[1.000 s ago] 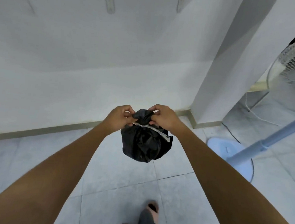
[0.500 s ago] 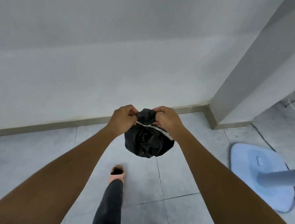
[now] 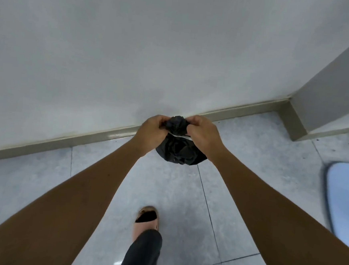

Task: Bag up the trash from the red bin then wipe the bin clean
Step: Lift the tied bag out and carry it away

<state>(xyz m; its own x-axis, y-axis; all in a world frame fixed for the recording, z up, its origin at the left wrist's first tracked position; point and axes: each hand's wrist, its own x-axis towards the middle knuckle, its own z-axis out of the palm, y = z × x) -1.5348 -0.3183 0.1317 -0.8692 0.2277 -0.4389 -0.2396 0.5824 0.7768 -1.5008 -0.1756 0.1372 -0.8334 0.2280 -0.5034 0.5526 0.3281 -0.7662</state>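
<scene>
Soft, even, cool light, fairly bright, without hard shadows. A small glare patch sits on the glossy grey tiled floor [image 3: 117,263]; wide-angle distortion bows the beige skirting board [image 3: 106,135], and the right edge looks smeared

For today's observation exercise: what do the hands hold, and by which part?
The left hand and right hand both pinch the black bag at its gathered neck.

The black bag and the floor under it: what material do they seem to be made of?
The black bag looks like thin, slightly glossy plastic film: it crumples into fine creases and bunches at the neck. The floor seems polished ceramic or stone tile: pale mottled grey, thin dark joints, faint reflections.
</scene>
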